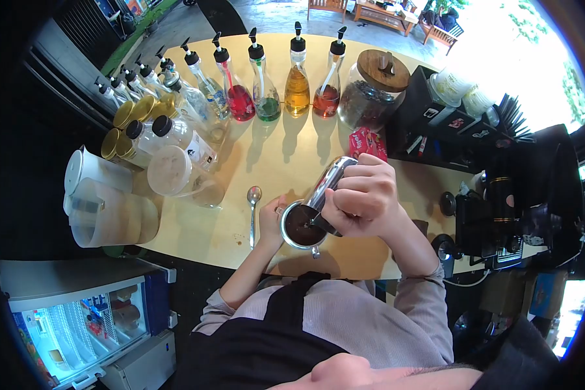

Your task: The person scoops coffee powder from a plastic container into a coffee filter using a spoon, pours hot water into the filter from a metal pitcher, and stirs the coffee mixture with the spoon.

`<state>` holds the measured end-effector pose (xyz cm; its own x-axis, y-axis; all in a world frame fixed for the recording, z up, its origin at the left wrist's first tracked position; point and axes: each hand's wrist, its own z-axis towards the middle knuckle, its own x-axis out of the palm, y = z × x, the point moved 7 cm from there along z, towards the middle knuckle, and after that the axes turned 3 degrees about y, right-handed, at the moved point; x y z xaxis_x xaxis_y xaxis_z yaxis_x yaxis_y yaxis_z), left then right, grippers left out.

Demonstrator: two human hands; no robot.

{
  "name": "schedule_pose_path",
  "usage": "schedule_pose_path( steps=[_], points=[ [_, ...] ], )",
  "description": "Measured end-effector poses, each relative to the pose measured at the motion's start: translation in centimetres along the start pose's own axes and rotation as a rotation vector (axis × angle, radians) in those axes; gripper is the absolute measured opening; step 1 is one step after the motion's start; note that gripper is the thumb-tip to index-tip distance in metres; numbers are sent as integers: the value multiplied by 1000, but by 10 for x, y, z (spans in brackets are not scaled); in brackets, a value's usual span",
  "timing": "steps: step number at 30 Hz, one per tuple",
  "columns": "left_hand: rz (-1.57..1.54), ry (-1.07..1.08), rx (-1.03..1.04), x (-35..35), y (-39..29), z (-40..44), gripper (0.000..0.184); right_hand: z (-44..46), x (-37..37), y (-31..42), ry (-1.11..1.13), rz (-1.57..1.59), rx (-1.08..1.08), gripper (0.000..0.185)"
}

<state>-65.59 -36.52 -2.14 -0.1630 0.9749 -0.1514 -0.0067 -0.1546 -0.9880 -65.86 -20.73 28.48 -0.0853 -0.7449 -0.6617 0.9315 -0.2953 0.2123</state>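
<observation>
My right hand is wrapped round a shiny metal pitcher, tilted with its lower end over a round metal-rimmed container. Dark brown contents show inside that container. At its left side my left hand holds it, the fingers partly hidden behind the rim. Just left of this hand a metal spoon lies on the light wooden table. A red packet rests beyond my right hand.
Pump bottles with coloured syrups line the far edge. Jars and a plastic pitcher stand left. A wooden-lidded jar, a black cup holder and a black machine are right. An open lit fridge is lower left.
</observation>
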Motion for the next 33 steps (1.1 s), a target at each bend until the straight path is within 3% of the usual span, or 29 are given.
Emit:
schedule_pose_path(
  steps=[5, 8, 10, 33],
  points=[
    [-44, 37, -82, -2, -20, -1, 50, -1, -2, 2, 9, 0, 12, 25],
    [-15, 48, -111, -2, -20, -2, 48, -1, -5, 1, -58, 34, 23, 38],
    [26, 51, -36, -3, -23, -1, 48, -4, -5, -1, 3, -12, 13, 22],
    [141, 15, 49, -4, -18, -2, 57, 8, 9, -2, 20, 4, -44, 20]
  ],
)
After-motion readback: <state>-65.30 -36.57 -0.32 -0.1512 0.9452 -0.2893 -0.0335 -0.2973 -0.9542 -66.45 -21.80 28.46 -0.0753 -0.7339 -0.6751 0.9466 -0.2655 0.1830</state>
